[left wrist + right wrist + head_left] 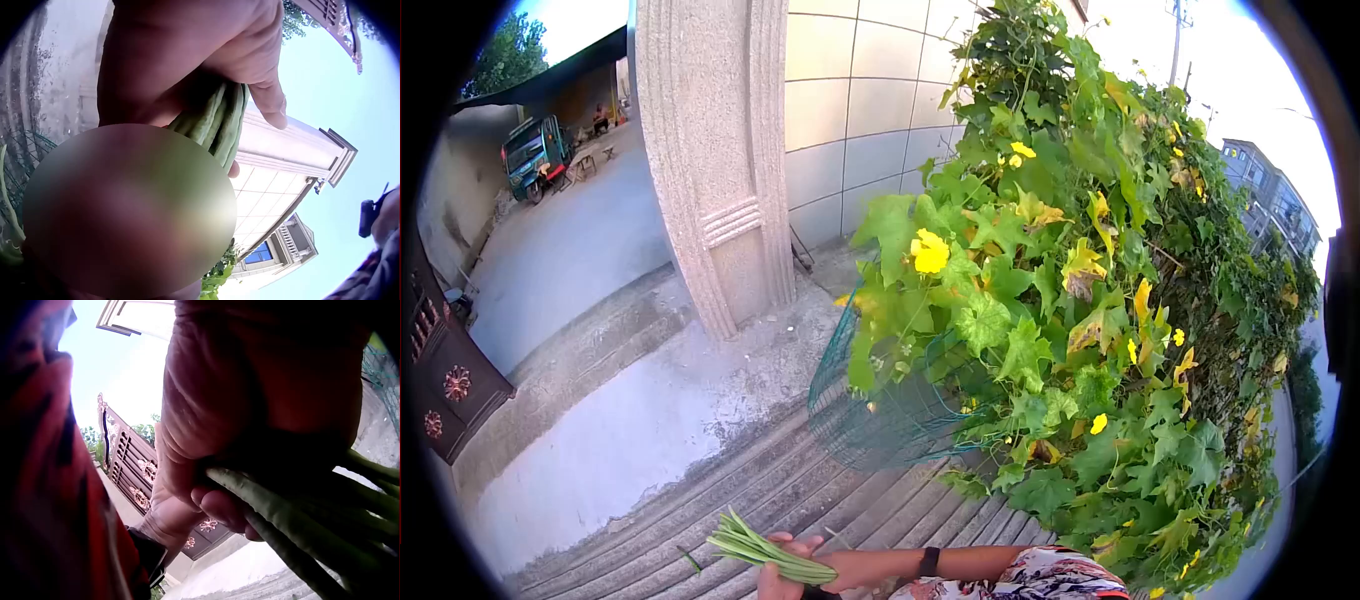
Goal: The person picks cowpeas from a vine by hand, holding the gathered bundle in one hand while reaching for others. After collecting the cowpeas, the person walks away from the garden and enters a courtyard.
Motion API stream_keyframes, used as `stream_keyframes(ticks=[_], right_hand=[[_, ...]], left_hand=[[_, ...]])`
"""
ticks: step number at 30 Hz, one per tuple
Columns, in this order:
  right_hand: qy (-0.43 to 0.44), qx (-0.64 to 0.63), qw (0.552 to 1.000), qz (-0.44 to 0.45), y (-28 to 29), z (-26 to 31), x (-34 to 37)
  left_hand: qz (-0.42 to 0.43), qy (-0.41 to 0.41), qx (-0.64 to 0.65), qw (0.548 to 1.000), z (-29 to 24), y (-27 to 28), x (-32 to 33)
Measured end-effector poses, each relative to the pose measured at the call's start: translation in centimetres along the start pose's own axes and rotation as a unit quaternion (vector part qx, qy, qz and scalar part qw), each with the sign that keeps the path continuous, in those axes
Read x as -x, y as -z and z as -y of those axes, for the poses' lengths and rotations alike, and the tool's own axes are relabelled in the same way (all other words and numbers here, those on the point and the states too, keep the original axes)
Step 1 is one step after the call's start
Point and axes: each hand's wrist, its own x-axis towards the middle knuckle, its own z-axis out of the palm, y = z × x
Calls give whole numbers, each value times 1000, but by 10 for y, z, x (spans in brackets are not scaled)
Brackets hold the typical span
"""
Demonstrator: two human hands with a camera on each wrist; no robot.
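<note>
Ridged grey concrete (750,485) spans the foreground, a short green strip (689,560) lying across its grooves and teal netting (870,425) apparently resting farther up, below a leafy vine (1020,345). Behind it runs a smoother, pale concrete band (630,440), patchy along its edge. Beyond, a paved yard (580,240) bears 1 blue-green vehicle (537,158), small brown stands (585,166) just beside it.

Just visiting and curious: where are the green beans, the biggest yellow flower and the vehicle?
Green beans (757,549), head view, bundle's middle
Yellow flower (930,252), head view, petals
Vehicle (527,156), head view, its front
</note>
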Motion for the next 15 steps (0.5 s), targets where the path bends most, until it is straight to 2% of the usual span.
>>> stream_keyframes(ticks=[1, 2, 5, 6, 9, 10, 13, 14, 15], right_hand=[[13, -53, 998, -13, 5, 13, -23], [-20, 50, 998, 41, 21, 17, -55], [-104, 20, 994, -3, 19, 108, -104], [-135, 8, 991, -16, 19, 130, -118], [-67, 117, 991, -16, 41, 91, -192], [-84, 87, 991, -62, 42, 103, -198], [10, 139, 976, -169, 57, 115, -217], [18, 91, 980, -179, 63, 117, -223], [9, 123, 975, -186, 71, 118, -227]], left_hand=[[-36, 39, -22, 998, -26, 5, -15], [53, 63, 10, 997, -34, 49, -43], [99, 68, -48, 992, -99, 58, -94], [108, 73, -9, 991, -118, 63, -109], [193, 18, 111, 975, -177, 32, -148], [150, 16, 81, 985, -200, 8, -154], [170, 29, 106, 979, -250, -7, -197], [159, 46, 136, 977, -262, -14, -212], [150, 50, 140, 977, -275, -22, -226]])
